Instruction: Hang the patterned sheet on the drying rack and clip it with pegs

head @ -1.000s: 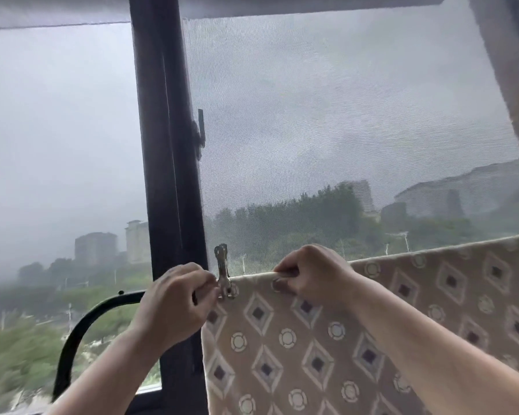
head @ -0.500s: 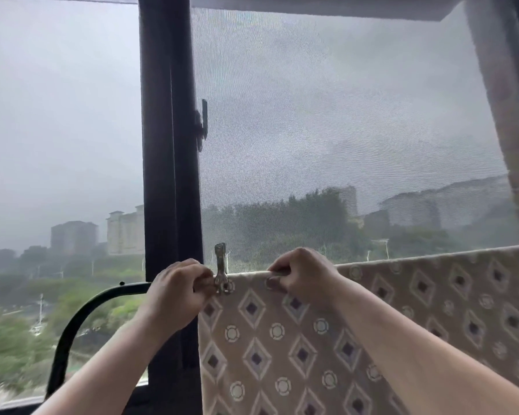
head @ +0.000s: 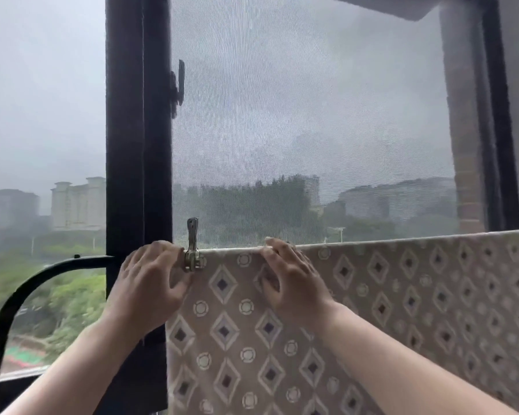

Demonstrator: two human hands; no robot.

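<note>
Right, from the left: the drying rack's black bar [head: 27,284] curves up out of the lower corner and runs level toward the dark window frame [head: 138,145], and that stretch of bar is bare, so there is free room on that side. My left hand [head: 153,283] sits at the sheet's left border, its fingers loosely bent. The fingertips are up at the rail, just beside the metal peg [head: 192,250], and the thumb touches the cloth edge; I see it clasping nothing. The peg stands upright, biting the top left corner of the patterned sheet [head: 402,295].

The sheet is draped over the rail in front of the mesh screen [head: 297,115]. Its top edge is its long axis; it runs from the peg across to the right border of the view and rises slightly that way. The cloth hangs straight down from it, out of the bottom of the view. My right hand [head: 291,283] lies a little right of the peg, with relaxed fingers laid flat over the top edge, pressing rather than gripping. Right of that hand the edge carries no peg.
</note>
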